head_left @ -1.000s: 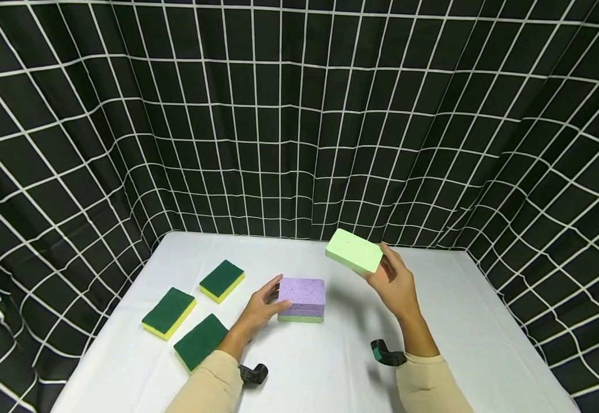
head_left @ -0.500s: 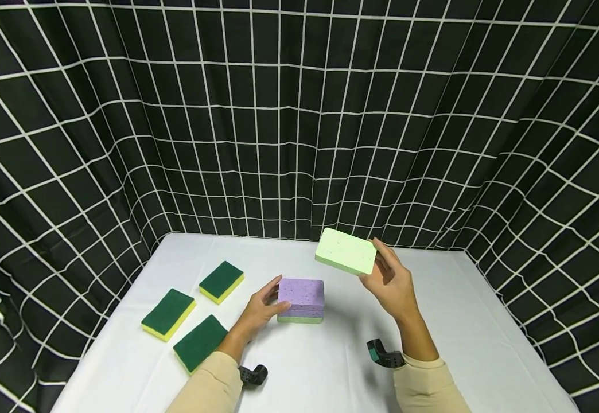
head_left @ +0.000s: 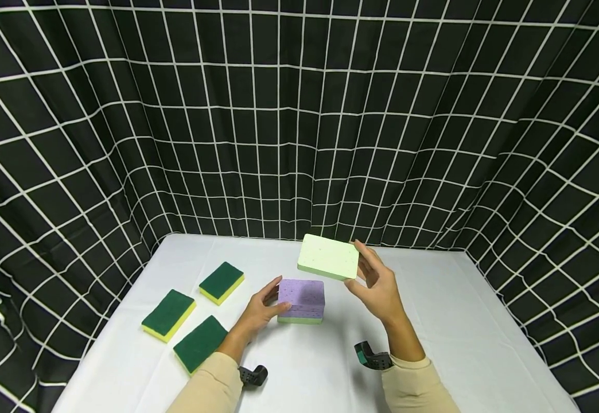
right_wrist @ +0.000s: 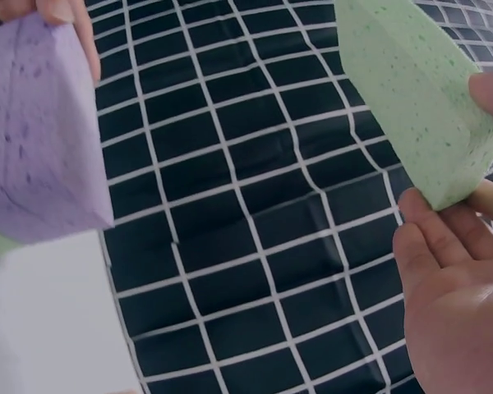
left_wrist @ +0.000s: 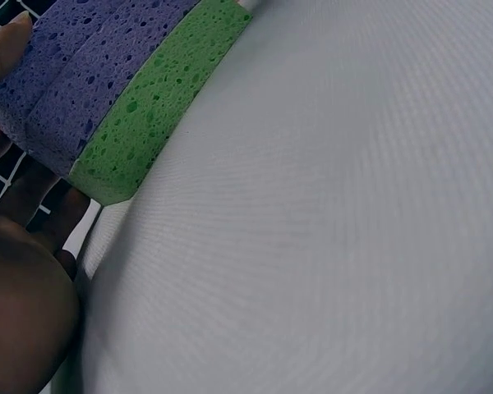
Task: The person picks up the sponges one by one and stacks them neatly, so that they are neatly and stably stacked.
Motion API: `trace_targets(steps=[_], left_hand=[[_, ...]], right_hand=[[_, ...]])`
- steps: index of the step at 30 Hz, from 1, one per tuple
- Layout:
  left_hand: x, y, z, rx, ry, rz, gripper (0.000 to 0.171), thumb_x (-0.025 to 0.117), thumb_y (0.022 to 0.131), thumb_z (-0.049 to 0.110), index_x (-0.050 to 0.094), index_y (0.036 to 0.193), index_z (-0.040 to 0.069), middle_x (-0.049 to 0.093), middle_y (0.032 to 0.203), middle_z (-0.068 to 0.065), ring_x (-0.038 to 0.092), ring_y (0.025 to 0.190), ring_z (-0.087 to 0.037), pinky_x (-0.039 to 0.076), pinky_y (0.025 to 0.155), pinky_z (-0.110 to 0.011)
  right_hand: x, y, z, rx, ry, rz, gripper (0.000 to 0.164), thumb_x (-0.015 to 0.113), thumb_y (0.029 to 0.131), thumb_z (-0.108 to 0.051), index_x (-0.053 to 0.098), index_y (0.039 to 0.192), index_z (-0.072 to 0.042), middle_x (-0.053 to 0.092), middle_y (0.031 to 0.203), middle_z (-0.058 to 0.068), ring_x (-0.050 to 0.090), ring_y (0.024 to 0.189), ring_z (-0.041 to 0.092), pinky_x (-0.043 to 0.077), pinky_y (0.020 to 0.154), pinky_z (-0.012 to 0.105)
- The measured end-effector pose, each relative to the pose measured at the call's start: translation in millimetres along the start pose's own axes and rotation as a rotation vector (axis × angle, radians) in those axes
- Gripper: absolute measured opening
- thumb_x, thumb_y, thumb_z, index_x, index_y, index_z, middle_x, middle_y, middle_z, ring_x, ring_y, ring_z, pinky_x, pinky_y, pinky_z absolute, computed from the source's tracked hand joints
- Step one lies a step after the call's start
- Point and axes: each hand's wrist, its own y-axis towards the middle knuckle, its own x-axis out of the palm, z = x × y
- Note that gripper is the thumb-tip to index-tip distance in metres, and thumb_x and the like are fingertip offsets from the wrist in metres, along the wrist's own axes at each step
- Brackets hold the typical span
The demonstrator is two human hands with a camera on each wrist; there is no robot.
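A light green sponge (head_left: 329,256) is held in the air, slightly tilted, by my right hand (head_left: 379,287). The thumb and fingers pinch it at its right end. Lower down and a little to the left stands a stack with purple sponges (head_left: 302,293) over a green sponge (head_left: 300,320), which lies on the white table. A seam across the purple part shows in the left wrist view, where the green layer (left_wrist: 160,107) is at the bottom. My left hand (head_left: 260,311) grips the stack's left side, thumb at the front and fingers toward the back, partly hidden.
On the left of the white tabletop (head_left: 459,321) lie three yellow sponges with dark green scouring tops: a back one (head_left: 221,282), a left one (head_left: 168,314) and a front one (head_left: 201,343) partly behind the left forearm. Black gridded curtains (head_left: 299,115) surround the table.
The right hand has carried the green sponge leftward, and it is now above the back of the purple stack. Its tilt has lessened. The left hand and the stack stay in place.
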Motion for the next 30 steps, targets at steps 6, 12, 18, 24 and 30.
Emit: trace_targets(steps=[6, 12, 18, 24, 30], left_hand=[[0.2, -1.2, -4.9, -0.024, 0.027, 0.028, 0.079, 0.077, 0.084, 0.017, 0.035, 0.150, 0.011, 0.042, 0.145, -0.017, 0.036, 0.134, -0.035, 0.032, 0.106, -0.045], [-0.8, -1.0, -5.0, -0.015, 0.032, 0.028, 0.078, 0.078, 0.083, 0.018, 0.038, 0.149, 0.015, 0.044, 0.144, -0.012, 0.038, 0.133, -0.032, 0.033, 0.105, -0.045], [-0.9, 0.4, -6.3, -0.008, 0.060, 0.023, 0.078, 0.077, 0.084, 0.014, 0.034, 0.150, 0.007, 0.043, 0.144, -0.019, 0.036, 0.133, -0.039, 0.031, 0.105, -0.052], [0.1, 2.3, -5.6, 0.007, 0.069, 0.027, 0.077, 0.077, 0.084, 0.015, 0.036, 0.149, 0.008, 0.043, 0.143, -0.018, 0.038, 0.132, -0.037, 0.029, 0.107, -0.050], [-0.3, 2.2, -6.1, 0.017, 0.078, 0.031, 0.079, 0.079, 0.083, 0.022, 0.037, 0.149, 0.012, 0.044, 0.144, -0.014, 0.038, 0.132, -0.034, 0.030, 0.107, -0.049]], right_hand=[[16.7, -0.9, 7.6, -0.004, 0.023, -0.034, 0.078, 0.060, 0.072, 0.029, 0.031, 0.143, 0.013, 0.036, 0.139, 0.035, 0.037, 0.131, 0.041, 0.030, 0.107, 0.035], [29.1, -3.2, 17.5, 0.064, 0.058, -0.054, 0.079, 0.058, 0.072, 0.030, 0.030, 0.144, 0.013, 0.036, 0.141, 0.029, 0.035, 0.132, 0.042, 0.029, 0.108, 0.036], [37.3, -4.3, 13.1, 0.135, 0.061, -0.093, 0.075, 0.056, 0.073, 0.029, 0.026, 0.142, 0.018, 0.033, 0.141, 0.034, 0.038, 0.127, 0.047, 0.027, 0.108, 0.043], [40.5, -4.1, 14.4, 0.207, 0.049, -0.098, 0.074, 0.057, 0.075, 0.027, 0.027, 0.141, 0.018, 0.036, 0.140, 0.033, 0.041, 0.126, 0.044, 0.027, 0.109, 0.042], [40.4, -7.2, 26.7, 0.283, 0.055, -0.114, 0.072, 0.058, 0.076, 0.024, 0.029, 0.142, 0.016, 0.038, 0.140, 0.033, 0.042, 0.127, 0.041, 0.029, 0.108, 0.042]])
